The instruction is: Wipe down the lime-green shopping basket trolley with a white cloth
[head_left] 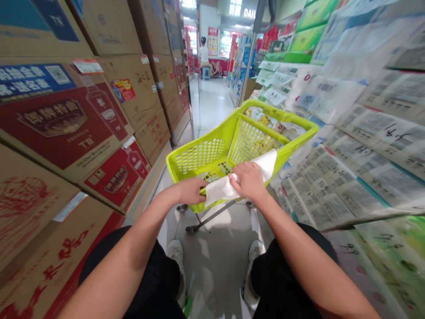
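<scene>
A yellow-green plastic shopping cart [202,153] stands in front of me, turned at an angle, its basket perforated with small holes. A white cloth [221,189] is draped along the near rim. My left hand [192,191] is closed over that rim, its fingertips by the cloth's left end. Farther right, my right hand [249,179] is closed on the cloth and presses it against the rim; its fingers wrap over the edge. The part of the basket behind my right hand is hidden.
Stacked cartons [66,115] wall the left side. Packs of paper goods [358,164] are piled along the right, close to the cart. A metal post [247,66] rises beyond the cart. Down the tiled aisle [215,102], a person [203,53] is near a blue stool [206,72].
</scene>
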The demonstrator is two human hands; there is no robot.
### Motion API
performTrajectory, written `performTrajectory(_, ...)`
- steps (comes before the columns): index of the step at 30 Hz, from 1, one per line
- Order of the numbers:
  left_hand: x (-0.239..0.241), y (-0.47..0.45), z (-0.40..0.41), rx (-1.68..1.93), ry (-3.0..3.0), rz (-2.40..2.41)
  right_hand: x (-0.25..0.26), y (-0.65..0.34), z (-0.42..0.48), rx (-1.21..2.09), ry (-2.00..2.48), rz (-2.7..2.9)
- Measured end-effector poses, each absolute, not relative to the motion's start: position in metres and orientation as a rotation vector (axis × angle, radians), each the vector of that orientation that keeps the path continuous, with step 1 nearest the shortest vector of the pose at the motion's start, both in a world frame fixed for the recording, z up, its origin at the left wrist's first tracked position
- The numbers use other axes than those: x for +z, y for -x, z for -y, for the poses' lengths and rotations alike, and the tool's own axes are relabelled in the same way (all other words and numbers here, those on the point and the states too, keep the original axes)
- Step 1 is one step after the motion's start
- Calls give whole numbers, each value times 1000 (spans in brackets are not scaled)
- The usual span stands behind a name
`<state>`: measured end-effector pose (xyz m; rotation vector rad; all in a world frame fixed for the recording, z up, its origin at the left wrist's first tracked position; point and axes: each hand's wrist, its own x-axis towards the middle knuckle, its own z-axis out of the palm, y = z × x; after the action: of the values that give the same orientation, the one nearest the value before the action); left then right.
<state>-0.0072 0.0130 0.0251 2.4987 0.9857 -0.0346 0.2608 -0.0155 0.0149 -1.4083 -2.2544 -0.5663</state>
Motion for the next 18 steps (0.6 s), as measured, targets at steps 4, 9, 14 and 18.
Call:
performTrajectory(4, 27, 16, -12, -83, -2527, -1037, 22, -303, 0, -712, 1586, 1946)
performTrajectory(9, 29, 6, -3, -110, -2589, -1206, 8, -257, 26, -587, 1470, 2066)
performTrajectory(14, 31, 7, -4, -144, -2565, -1134, -13, -206, 44, -521, 1306, 2170)
performTrajectory(18, 33, 21, -10, -135, -2522, -1152, -2, -251, 25, -664, 1360, 2162)
